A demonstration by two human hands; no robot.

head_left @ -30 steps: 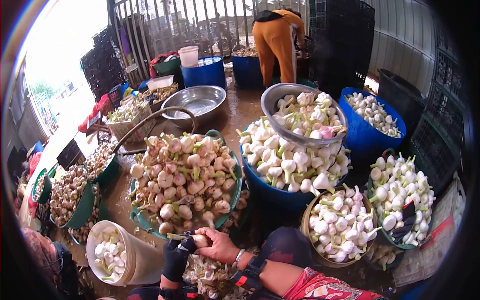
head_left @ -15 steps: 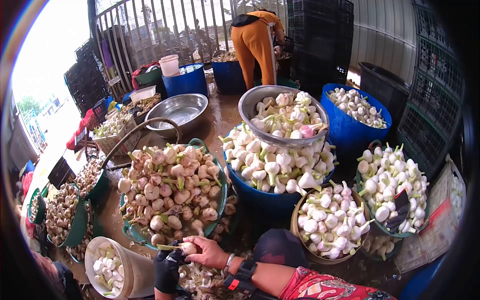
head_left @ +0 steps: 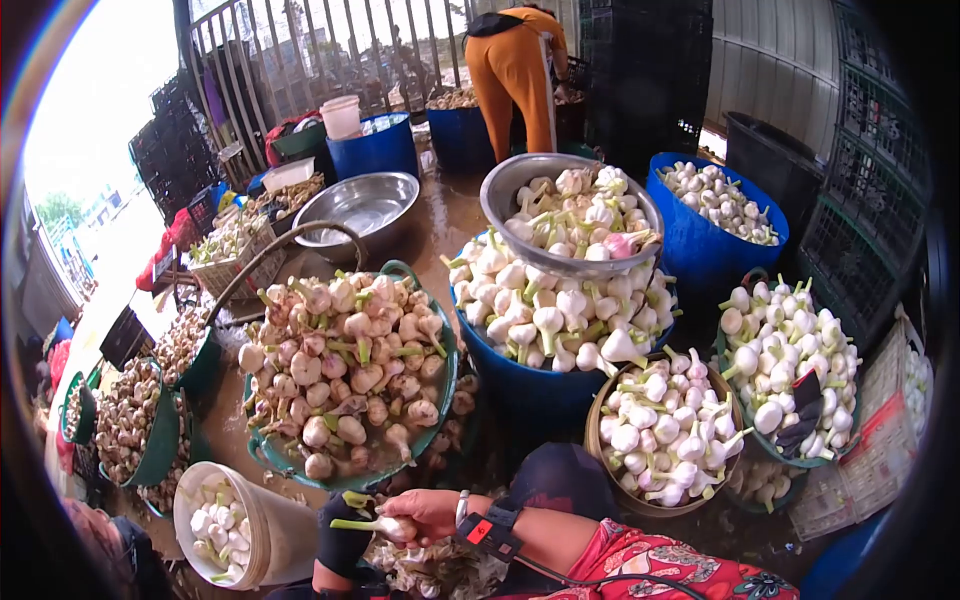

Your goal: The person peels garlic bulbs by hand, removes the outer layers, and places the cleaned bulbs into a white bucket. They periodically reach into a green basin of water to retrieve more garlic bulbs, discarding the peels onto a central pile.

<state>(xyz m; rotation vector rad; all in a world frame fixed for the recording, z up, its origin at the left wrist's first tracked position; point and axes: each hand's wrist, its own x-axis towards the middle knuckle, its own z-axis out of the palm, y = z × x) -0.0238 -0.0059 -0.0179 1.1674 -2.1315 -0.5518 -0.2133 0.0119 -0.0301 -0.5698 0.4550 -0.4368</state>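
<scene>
My right hand (head_left: pixel 430 508) is closed around a garlic bulb (head_left: pixel 398 528), low in the view. Its green stem points left across my left hand (head_left: pixel 343 535). A black glove covers the left hand, and its fingers look curled. A short green piece (head_left: pixel 358 499) shows at the top of the glove; whether the fingers grip it or something else is hidden. Below the hands lies a heap of peelings (head_left: pixel 435 570). Just beyond them stands a green tub (head_left: pixel 450 385) piled with unpeeled, brownish garlic. A whitish bucket (head_left: pixel 262 530) with white bulbs inside is at the left.
Ahead, a steel bowl (head_left: pixel 575 262) of garlic rests on a heaped blue tub (head_left: pixel 490 375). A round basket (head_left: pixel 592 425) of white garlic is on the right. An empty-looking metal basin (head_left: pixel 365 205) sits farther back. A person in orange (head_left: pixel 512 80) bends near the fence.
The garlic bulb and my right hand have moved slightly right and down. The bulb now shows more plainly, its stem lying across the glove. The whole view has shifted a little.
</scene>
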